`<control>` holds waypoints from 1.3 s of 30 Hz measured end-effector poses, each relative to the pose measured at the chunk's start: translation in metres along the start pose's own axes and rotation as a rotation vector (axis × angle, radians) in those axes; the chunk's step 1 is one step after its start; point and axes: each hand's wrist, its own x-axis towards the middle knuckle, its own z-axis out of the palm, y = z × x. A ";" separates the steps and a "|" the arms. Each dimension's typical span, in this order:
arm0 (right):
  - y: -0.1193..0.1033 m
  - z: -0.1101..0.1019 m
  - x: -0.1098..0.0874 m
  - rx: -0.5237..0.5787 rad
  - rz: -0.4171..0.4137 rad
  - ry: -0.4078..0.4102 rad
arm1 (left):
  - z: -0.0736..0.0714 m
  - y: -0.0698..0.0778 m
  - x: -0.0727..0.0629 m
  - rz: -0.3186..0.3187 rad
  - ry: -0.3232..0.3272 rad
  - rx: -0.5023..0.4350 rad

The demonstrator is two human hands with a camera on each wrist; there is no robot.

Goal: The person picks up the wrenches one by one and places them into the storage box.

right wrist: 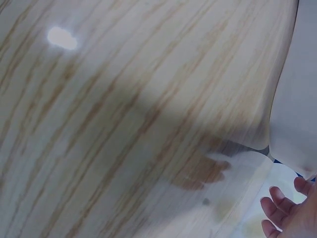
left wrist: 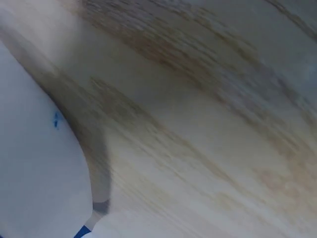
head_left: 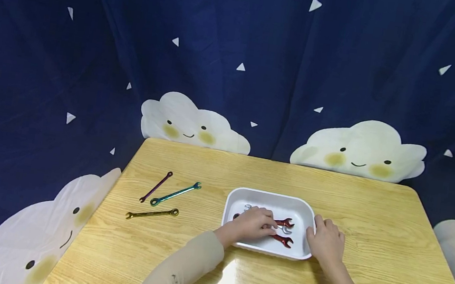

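Observation:
A white tray (head_left: 265, 251) stands on the wooden table. In it lie an upper red wrench (head_left: 285, 222), a lower red wrench (head_left: 283, 240) and silver wrenches (head_left: 286, 230), partly covered by my left hand (head_left: 253, 223). That hand reaches into the tray with bent fingers and pinches the lower red wrench near its middle; the fingers hide much of the grip. My right hand (head_left: 328, 241) holds the tray's right rim, thumb over the edge and fingers outside. The right wrist view shows these fingers (right wrist: 280, 203) beside the tray wall.
On the table (head_left: 194, 262) left of the tray lie a purple wrench (head_left: 157, 186), a teal wrench (head_left: 175, 194) and a gold wrench (head_left: 152, 214). A dark blue curtain (head_left: 242, 29) with clouds hangs behind the table. The left wrist view shows mostly tabletop and the tray's side (left wrist: 39, 148).

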 end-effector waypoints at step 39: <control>0.004 0.004 0.001 -0.010 -0.012 0.019 | -0.039 -0.030 -0.057 -0.130 0.272 -0.080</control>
